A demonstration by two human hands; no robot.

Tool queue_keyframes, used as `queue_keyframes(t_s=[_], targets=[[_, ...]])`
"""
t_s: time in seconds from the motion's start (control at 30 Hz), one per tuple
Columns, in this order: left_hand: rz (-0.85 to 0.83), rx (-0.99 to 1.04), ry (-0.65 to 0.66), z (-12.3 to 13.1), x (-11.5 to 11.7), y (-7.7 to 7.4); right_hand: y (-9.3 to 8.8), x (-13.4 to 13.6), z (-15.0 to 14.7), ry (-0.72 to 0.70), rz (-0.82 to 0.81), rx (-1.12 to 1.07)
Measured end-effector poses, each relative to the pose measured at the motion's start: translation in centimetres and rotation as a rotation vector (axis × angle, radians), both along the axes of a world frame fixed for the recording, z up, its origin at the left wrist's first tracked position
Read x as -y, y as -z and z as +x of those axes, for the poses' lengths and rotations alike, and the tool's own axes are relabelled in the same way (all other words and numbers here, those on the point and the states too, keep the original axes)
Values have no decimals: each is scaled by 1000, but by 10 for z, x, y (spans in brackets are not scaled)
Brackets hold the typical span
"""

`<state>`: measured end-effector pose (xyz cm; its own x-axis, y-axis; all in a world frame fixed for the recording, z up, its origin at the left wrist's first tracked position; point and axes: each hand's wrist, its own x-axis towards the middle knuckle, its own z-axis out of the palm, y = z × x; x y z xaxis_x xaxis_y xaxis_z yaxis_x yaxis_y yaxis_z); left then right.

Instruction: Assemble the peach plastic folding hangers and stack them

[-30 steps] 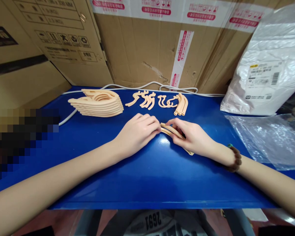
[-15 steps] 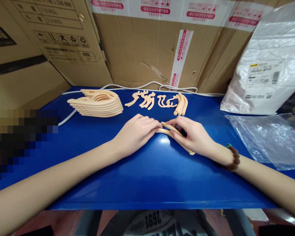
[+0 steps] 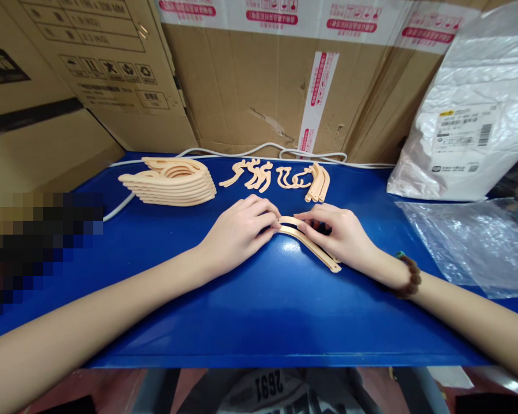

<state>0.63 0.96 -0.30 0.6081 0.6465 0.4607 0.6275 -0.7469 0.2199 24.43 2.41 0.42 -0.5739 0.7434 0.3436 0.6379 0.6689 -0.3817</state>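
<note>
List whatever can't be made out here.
In the head view:
- Left ends of the beige curved strips: hidden by the left hand.
- Upper strip's middle: behind the right hand.
- White plastic bag's right side: cut off by the picture edge.
- Bag label's small print: too blurred.

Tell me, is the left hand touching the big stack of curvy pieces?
Apart. The head view shows blue table between the left hand and the big stack.

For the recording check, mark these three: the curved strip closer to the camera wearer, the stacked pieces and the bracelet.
Closer curved strip (image 3: 311,246): head view, middle of its length.
Stacked pieces (image 3: 172,191): head view, layered front edges.
Bracelet (image 3: 413,278): head view, brown beads.
</note>
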Motion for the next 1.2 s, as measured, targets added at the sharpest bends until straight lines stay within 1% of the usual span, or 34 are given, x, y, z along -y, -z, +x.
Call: queue_keyframes(t_s=[0.07,0.23,0.33,0.47,0.73,0.83,0.93,1.0,1.07,1.2], targets=[[-23,31,0,0,0,1,0,0,0,-1,14,12],[-184,77,1,2,0,3,0,2,0,-23,29,19],[-203,74,3,2,-1,2,0,3,0,-40,42,50],[-154,11,-45,1,-1,0,-3,6,-2,-37,56,62],[27,-145,-166,0,1,-4,-3,6,-3,-20,77,30],[60,-174,-193,0,2,-4,-3,4,-1,-13,88,33],[116,-209,-207,1,4,-4,-6,1,0,2,126,30],[157,-233,-214,2,5,-4,-11,-4,0,20,156,61],[187,-250,-220,3,5,-4,-18,-15,-1,24,207,144],[217,-264,-223,4,5,-4,-33,-53,-8,5,420,383]])
